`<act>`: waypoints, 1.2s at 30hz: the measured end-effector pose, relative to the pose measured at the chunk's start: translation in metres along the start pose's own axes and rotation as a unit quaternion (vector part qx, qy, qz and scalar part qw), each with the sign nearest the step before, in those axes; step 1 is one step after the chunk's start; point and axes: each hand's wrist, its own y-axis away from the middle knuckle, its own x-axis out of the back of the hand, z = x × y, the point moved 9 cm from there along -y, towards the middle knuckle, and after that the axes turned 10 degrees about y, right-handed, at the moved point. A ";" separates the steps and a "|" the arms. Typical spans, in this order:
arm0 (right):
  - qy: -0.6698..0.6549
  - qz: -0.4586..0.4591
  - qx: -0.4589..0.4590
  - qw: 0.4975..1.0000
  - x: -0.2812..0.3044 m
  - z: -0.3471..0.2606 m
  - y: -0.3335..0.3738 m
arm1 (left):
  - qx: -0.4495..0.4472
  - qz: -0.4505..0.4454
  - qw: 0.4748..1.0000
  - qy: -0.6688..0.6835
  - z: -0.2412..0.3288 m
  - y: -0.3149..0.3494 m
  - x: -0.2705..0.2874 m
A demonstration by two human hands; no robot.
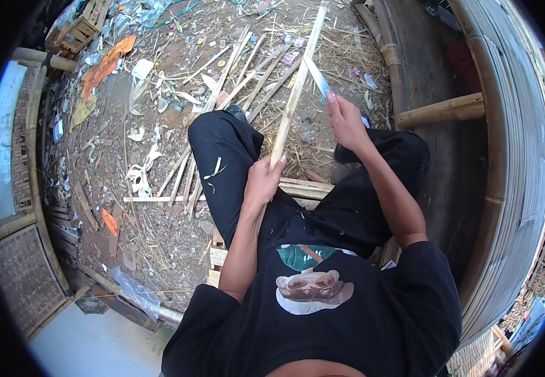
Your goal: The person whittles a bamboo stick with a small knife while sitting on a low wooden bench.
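My left hand (263, 181) is closed round the near end of a long, pale bamboo strip (292, 100), which slants up and away between my knees. In my right hand (346, 122) is a knife (317, 78), its handle mostly hidden by the fingers. The light blade points up and to the left, with its tip at the strip's right edge, well beyond my left hand. Whether the edge bites into the strip I cannot tell. Small shavings (215, 168) cling to my dark trousers.
Several cut strips (263, 80) lie on the littered ground (118, 135) ahead, others by my left knee. Bamboo poles (442, 110) and a slatted bamboo wall (512, 157) stand at my right. Orange scraps (106, 66) and a wooden crate (79, 28) lie at the far left.
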 end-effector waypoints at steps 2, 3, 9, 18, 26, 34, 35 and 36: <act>-0.060 -0.045 -0.101 0.992 -0.001 0.026 -0.006 | 0.014 -0.006 1.000 0.008 0.002 0.005 -0.002; -0.115 -0.072 -0.160 0.978 -0.008 0.039 -0.009 | 0.014 -0.009 1.000 0.007 0.002 0.004 -0.003; -0.108 -0.051 -0.050 0.992 -0.037 0.041 -0.046 | 0.039 -0.024 0.999 0.026 0.004 0.006 -0.008; 0.132 -0.001 0.074 0.988 -0.046 0.018 -0.056 | -0.013 -0.010 0.999 -0.048 0.001 0.003 0.000; 0.101 -0.047 0.024 0.993 -0.056 0.034 -0.049 | -0.028 -0.007 0.997 -0.071 0.004 0.002 0.000; -0.247 -0.227 -0.194 0.922 -0.074 0.041 0.006 | -0.019 -0.006 0.998 -0.067 -0.003 0.001 0.000; -0.248 -0.225 -0.195 0.922 -0.071 0.041 0.008 | -0.026 -0.001 0.997 -0.078 -0.002 0.001 0.000; -0.270 -0.240 -0.196 0.912 -0.071 0.039 0.011 | -0.032 0.005 0.996 -0.089 -0.001 0.001 0.002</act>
